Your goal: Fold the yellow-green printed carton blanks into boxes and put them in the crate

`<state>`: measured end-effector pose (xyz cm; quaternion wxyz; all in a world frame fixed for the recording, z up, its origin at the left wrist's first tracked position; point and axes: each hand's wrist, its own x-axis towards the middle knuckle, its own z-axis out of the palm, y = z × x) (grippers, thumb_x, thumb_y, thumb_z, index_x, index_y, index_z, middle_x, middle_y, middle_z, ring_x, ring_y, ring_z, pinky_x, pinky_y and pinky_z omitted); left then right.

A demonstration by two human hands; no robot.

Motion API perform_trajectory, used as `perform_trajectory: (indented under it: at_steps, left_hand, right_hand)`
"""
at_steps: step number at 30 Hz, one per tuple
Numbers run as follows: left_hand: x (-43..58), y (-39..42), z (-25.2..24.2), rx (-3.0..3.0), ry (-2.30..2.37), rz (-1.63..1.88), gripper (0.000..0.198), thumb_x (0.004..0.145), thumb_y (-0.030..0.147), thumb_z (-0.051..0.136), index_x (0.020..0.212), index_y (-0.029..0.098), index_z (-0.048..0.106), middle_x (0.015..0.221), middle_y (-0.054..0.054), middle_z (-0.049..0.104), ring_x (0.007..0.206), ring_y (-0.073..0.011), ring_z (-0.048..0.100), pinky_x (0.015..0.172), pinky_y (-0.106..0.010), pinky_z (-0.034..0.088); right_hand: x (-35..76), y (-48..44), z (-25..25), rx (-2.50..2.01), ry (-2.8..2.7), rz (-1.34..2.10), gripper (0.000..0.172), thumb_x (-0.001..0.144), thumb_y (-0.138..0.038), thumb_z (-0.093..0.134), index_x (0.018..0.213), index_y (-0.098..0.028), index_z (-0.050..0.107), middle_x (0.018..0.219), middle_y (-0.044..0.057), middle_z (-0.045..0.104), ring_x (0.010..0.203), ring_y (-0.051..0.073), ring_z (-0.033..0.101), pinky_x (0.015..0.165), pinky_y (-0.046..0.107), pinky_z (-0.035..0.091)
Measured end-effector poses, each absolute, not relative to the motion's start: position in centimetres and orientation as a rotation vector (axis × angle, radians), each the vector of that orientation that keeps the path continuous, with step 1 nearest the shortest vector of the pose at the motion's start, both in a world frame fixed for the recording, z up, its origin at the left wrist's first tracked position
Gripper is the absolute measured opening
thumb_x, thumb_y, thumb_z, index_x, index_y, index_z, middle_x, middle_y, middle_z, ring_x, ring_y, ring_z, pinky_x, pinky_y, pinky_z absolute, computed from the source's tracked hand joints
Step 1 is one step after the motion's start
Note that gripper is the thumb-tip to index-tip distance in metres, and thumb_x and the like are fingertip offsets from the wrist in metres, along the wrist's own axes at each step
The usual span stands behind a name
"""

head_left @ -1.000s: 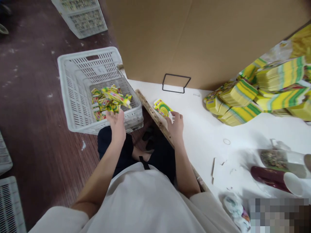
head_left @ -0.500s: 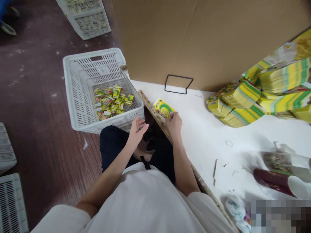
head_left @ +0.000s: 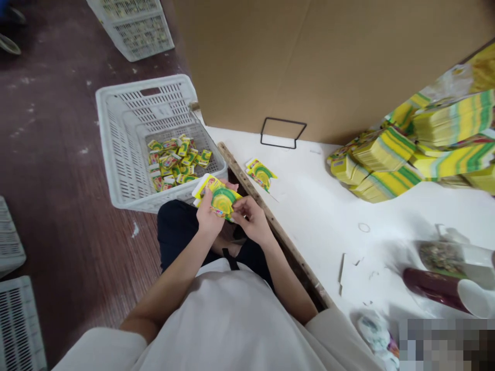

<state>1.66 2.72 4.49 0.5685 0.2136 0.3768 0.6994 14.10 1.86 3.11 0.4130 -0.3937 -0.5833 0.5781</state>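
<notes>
A flat yellow-and-green printed carton (head_left: pixel 221 200) is held above my lap, its white flaps pointing up and left. My left hand (head_left: pixel 211 217) is closed around its lower left side, with fingertips showing behind the top edge. At the carton's right end, my right hand (head_left: pixel 253 220) pinches the edge between thumb and fingers. Another flat carton (head_left: pixel 261 174) of the same print lies on the white table (head_left: pixel 309 216), just beyond the wooden edge strip (head_left: pixel 266 212).
A white plastic crate (head_left: pixel 116 154) at left holds several small yellow boxes (head_left: pixel 178 159). Stacks of flat cartons (head_left: pixel 386 159) lie at right by a cardboard panel (head_left: pixel 309 62). A black wire frame (head_left: pixel 283 147), a maroon cup (head_left: pixel 433 288) and a jar (head_left: pixel 444 257) are on the table.
My right hand has moved left from the table to my lap, bringing a carton with it. My left hand has closed on that carton. Another carton still lies on the table.
</notes>
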Motion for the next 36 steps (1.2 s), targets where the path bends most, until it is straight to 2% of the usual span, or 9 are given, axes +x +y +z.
perform_trajectory:
  at_steps: [5, 8, 11, 15, 18, 21, 28, 32, 36]
  left_hand:
    - [2.4, 2.4, 4.7, 0.526, 0.972, 1.785, 0.037, 0.083, 0.059, 0.067, 0.090, 0.023, 0.063, 0.078, 0.000, 0.059, 0.072, -0.0159, 0.062, 0.076, -0.032, 0.057]
    - [2.4, 2.3, 3.6, 0.548, 1.178, 1.737, 0.040, 0.086, 0.063, 0.063, 0.085, 0.023, 0.057, 0.074, 0.001, 0.054, 0.066, -0.0135, 0.056, 0.065, -0.028, 0.053]
    - [2.0, 2.4, 2.9, 0.581, 1.269, 1.622, 0.041, 0.080, 0.061, 0.070, 0.090, 0.023, 0.056, 0.080, 0.001, 0.057, 0.068, -0.0129, 0.057, 0.065, -0.026, 0.051]
    - [1.4, 2.4, 3.4, 0.763, 1.184, 1.506, 0.042, 0.070, 0.042, 0.081, 0.100, 0.023, 0.059, 0.086, 0.001, 0.062, 0.076, -0.0131, 0.061, 0.070, -0.025, 0.052]
    - [1.4, 2.4, 4.0, 0.784, 1.287, 1.558, 0.034, 0.066, 0.031, 0.079, 0.090, 0.021, 0.057, 0.076, 0.004, 0.059, 0.064, -0.0098, 0.056, 0.062, -0.022, 0.049]
    - [1.5, 2.7, 4.2, 0.753, 1.439, 1.627, 0.033, 0.062, 0.028, 0.080, 0.081, 0.021, 0.053, 0.068, 0.007, 0.055, 0.057, -0.0081, 0.050, 0.055, -0.021, 0.045]
    - [0.7, 2.2, 3.3, 0.781, 1.251, 1.524, 0.034, 0.080, 0.050, 0.075, 0.082, 0.019, 0.061, 0.075, 0.002, 0.063, 0.065, -0.0111, 0.057, 0.063, -0.023, 0.049]
    - [0.4, 1.8, 2.7, 0.781, 1.282, 1.501, 0.039, 0.079, 0.054, 0.077, 0.073, 0.018, 0.062, 0.069, 0.001, 0.062, 0.060, -0.0102, 0.053, 0.058, -0.022, 0.046]
    - [-0.6, 2.0, 3.4, 0.887, 1.263, 1.442, 0.043, 0.079, 0.058, 0.076, 0.099, 0.021, 0.067, 0.097, -0.005, 0.070, 0.083, -0.0165, 0.065, 0.068, -0.026, 0.054]
  right_hand:
    - [13.3, 0.8, 3.8, -0.903, -1.439, 1.534, 0.024, 0.083, -0.034, 0.073, 0.095, -0.024, 0.055, 0.089, -0.001, 0.058, 0.077, 0.014, 0.057, 0.074, 0.029, 0.048]
    - [13.7, 1.2, 3.7, -0.944, -1.502, 1.556, 0.037, 0.078, -0.037, 0.079, 0.102, -0.025, 0.054, 0.087, -0.002, 0.060, 0.079, 0.016, 0.058, 0.072, 0.029, 0.048]
    - [14.2, 1.8, 2.9, -1.080, -1.447, 1.496, 0.046, 0.074, -0.042, 0.082, 0.106, -0.025, 0.052, 0.084, -0.003, 0.061, 0.076, 0.016, 0.058, 0.068, 0.029, 0.046]
    - [14.7, 2.0, 2.3, -1.057, -1.323, 1.480, 0.036, 0.085, -0.046, 0.070, 0.109, -0.025, 0.053, 0.080, -0.004, 0.057, 0.069, 0.014, 0.054, 0.063, 0.027, 0.044]
    - [14.4, 1.5, 2.5, -1.038, -1.434, 1.482, 0.035, 0.089, -0.046, 0.066, 0.113, -0.025, 0.053, 0.078, -0.004, 0.055, 0.068, 0.014, 0.054, 0.063, 0.027, 0.045]
    - [13.6, 1.0, 2.7, -0.968, -1.508, 1.564, 0.035, 0.086, -0.047, 0.068, 0.107, -0.024, 0.052, 0.087, -0.001, 0.062, 0.075, 0.016, 0.060, 0.069, 0.029, 0.050]
    - [14.5, 2.3, 3.0, -1.117, -1.289, 1.466, 0.024, 0.087, -0.044, 0.063, 0.097, -0.023, 0.059, 0.084, 0.001, 0.070, 0.075, 0.018, 0.065, 0.070, 0.031, 0.054]
    - [15.7, 3.0, 3.9, -1.222, -1.382, 1.287, 0.024, 0.090, -0.043, 0.061, 0.095, -0.021, 0.069, 0.082, 0.001, 0.072, 0.071, 0.018, 0.064, 0.066, 0.029, 0.051]
    - [17.3, 3.5, 4.9, -1.276, -1.589, 1.004, 0.021, 0.094, -0.036, 0.059, 0.098, -0.022, 0.074, 0.092, 0.004, 0.075, 0.081, 0.020, 0.065, 0.076, 0.033, 0.052]
